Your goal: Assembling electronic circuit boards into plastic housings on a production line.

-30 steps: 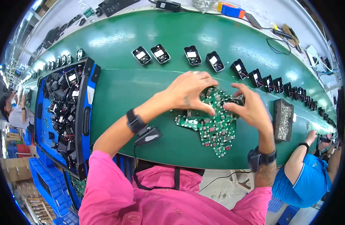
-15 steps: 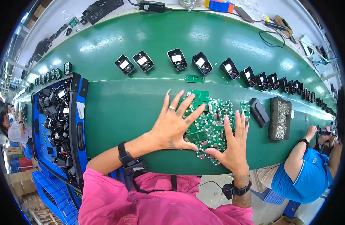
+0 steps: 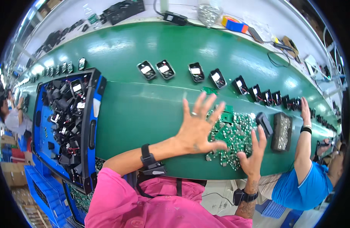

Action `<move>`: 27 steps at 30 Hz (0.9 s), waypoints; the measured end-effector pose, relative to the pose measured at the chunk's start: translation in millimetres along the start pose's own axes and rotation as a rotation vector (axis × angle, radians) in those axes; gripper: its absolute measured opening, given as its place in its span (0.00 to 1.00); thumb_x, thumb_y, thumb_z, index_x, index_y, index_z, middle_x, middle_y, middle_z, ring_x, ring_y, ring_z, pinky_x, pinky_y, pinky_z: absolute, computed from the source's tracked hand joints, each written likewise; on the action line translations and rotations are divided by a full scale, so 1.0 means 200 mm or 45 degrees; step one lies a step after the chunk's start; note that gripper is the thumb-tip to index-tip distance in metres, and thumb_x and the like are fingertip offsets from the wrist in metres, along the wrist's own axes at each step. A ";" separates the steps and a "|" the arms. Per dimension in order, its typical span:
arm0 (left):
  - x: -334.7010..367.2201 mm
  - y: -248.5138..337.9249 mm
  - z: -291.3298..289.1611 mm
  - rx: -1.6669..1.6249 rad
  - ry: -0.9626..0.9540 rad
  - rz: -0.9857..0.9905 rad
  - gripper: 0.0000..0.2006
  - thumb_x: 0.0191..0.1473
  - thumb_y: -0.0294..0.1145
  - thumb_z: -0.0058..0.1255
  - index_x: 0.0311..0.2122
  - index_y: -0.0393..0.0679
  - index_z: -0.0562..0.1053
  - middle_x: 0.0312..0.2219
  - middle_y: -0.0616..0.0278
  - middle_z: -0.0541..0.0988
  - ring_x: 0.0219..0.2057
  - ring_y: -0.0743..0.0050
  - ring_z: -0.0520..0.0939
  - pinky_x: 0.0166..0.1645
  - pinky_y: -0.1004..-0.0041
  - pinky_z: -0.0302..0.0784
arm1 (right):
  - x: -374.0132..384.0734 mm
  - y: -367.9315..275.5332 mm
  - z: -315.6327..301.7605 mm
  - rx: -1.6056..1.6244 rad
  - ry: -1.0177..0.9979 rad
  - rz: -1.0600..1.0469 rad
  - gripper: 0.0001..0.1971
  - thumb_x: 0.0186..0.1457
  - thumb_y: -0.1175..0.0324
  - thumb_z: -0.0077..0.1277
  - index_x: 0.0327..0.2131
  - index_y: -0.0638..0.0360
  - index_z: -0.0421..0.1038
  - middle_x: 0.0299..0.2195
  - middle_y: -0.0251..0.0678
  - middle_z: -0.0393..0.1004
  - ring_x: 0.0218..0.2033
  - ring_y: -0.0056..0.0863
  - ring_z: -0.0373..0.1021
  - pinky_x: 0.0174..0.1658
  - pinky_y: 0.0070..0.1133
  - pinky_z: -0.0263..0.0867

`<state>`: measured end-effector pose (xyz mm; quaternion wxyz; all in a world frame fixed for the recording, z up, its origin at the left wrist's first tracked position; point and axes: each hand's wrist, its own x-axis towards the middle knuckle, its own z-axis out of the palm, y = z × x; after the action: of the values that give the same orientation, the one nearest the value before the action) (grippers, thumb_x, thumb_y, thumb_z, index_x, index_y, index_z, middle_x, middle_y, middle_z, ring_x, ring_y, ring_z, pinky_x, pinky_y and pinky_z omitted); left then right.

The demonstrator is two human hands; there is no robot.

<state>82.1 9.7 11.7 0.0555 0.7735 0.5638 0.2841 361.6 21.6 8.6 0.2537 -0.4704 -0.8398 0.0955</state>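
A heap of small green circuit boards [image 3: 237,136] lies on the green bench in front of me. My left hand [image 3: 196,131], a ring on one finger, hovers at the heap's left side, its fingers spread, slightly blurred and holding nothing. Over the right front edge of the heap is my right hand [image 3: 254,157], also empty with fingers apart. Whether its fingertips touch the boards I cannot tell. Another green board [image 3: 209,90] sits beyond the heap, below the row of open black housings [image 3: 217,78] with white labels and red wires.
At left stands a blue crate [image 3: 92,133] full of black housings. Right of the heap are a black oblong case [image 3: 264,124] and a dark foam block [image 3: 281,133] holding small metal parts. A co-worker's arm [image 3: 303,142] reaches toward the housings at right.
My left hand has drawn back leftward from the boards, and my right hand sits lower beside them. The co-worker's arm now stretches forward to the row. The whole view has shifted.
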 end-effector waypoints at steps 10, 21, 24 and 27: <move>0.04 -0.96 -0.26 0.240 0.511 -0.809 0.48 0.38 0.45 0.69 0.63 0.39 0.60 0.59 0.45 0.67 0.61 0.43 0.64 0.66 0.47 0.52 | 0.83 -0.34 0.24 -0.226 -0.162 -0.476 0.06 0.49 0.72 0.56 0.32 0.62 0.73 0.32 0.41 0.72 0.37 0.42 0.72 0.40 0.35 0.71; -0.43 -0.42 -0.34 -0.021 0.222 -0.545 0.47 0.35 0.43 0.72 0.62 0.44 0.63 0.49 0.45 0.76 0.52 0.46 0.75 0.62 0.53 0.65 | 1.02 -0.42 0.43 -0.698 -0.378 -0.824 0.02 0.48 0.74 0.51 0.28 0.61 0.71 0.25 0.42 0.77 0.29 0.39 0.77 0.31 0.32 0.73; -0.50 -0.38 -0.30 -0.038 0.229 -0.504 0.47 0.36 0.44 0.72 0.63 0.46 0.62 0.54 0.49 0.71 0.59 0.47 0.68 0.66 0.50 0.58 | 1.01 -0.44 0.38 -0.517 -0.258 -0.684 0.05 0.48 0.75 0.53 0.31 0.62 0.71 0.27 0.42 0.76 0.29 0.41 0.75 0.31 0.32 0.72; -0.53 -0.35 -0.31 -0.212 0.478 -0.574 0.44 0.38 0.43 0.72 0.61 0.46 0.64 0.57 0.50 0.68 0.62 0.44 0.63 0.66 0.50 0.57 | 0.94 -0.56 0.32 0.049 -0.170 -0.340 0.12 0.47 0.78 0.54 0.39 0.65 0.72 0.28 0.44 0.77 0.29 0.37 0.76 0.32 0.30 0.72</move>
<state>-29.9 -75.9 -4.4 0.0752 0.5558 0.6964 0.4477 164.9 122.9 61.4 0.2168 -0.3422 -0.9079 0.1080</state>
